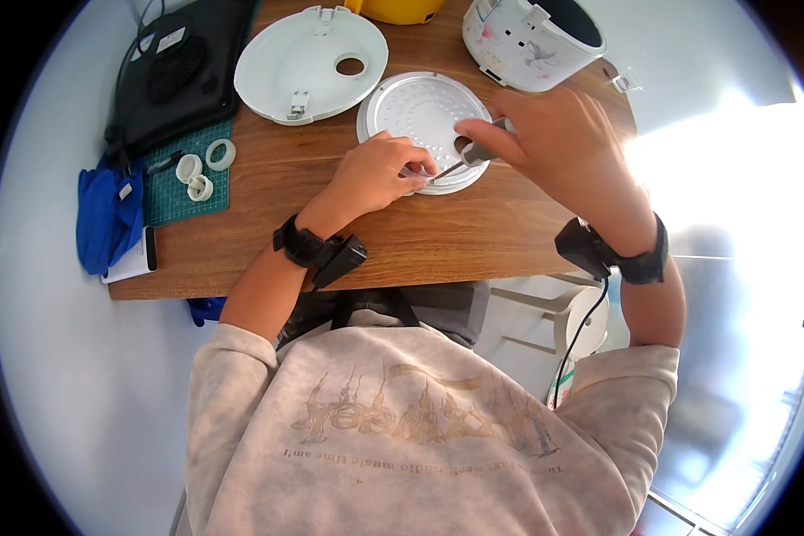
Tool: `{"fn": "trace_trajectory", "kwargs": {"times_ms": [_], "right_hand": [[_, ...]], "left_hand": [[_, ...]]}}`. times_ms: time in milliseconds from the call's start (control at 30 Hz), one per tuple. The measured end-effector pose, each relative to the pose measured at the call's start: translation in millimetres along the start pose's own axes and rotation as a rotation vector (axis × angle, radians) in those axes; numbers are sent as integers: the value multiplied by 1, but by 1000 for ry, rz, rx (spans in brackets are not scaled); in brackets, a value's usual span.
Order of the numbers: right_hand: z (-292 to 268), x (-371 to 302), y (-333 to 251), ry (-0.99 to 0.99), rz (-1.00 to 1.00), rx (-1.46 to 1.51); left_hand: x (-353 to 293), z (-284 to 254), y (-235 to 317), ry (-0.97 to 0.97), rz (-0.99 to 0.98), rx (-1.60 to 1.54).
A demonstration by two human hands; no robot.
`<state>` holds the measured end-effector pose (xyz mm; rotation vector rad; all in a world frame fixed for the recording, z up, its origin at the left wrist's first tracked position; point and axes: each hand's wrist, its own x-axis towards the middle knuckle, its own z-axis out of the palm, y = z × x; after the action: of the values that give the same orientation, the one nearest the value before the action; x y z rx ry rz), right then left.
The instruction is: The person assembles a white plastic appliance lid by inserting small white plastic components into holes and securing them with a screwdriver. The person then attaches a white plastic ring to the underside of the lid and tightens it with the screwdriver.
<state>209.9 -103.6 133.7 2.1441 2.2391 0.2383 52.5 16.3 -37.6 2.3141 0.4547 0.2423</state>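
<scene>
A round perforated metal plate lies on the wooden table. My left hand rests on its near edge, fingertips pinching the rim or a small part there. My right hand grips a screwdriver with a grey handle; its thin shaft slants down to the plate's near edge, right by my left fingertips. The tip itself is too small to make out. Both wrists wear black bands with small devices.
A white round plastic lid lies left of the plate. A white rice cooker body stands at the back right, a yellow object behind. A black appliance, green cutting mat with white rings, and blue cloth sit left.
</scene>
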Motion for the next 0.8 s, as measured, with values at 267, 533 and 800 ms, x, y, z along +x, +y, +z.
{"fn": "trace_trajectory", "kwargs": {"times_ms": [267, 533, 800], "right_hand": [[7, 0, -11, 94, 10, 183], [-3, 2, 5, -115, -37, 588], [-3, -15, 21, -158, -193, 548]], "left_hand": [[-2, 0, -2, 7, 15, -8], [-1, -2, 2, -15, -7, 32], [1, 3, -2, 0, 4, 7]]}}
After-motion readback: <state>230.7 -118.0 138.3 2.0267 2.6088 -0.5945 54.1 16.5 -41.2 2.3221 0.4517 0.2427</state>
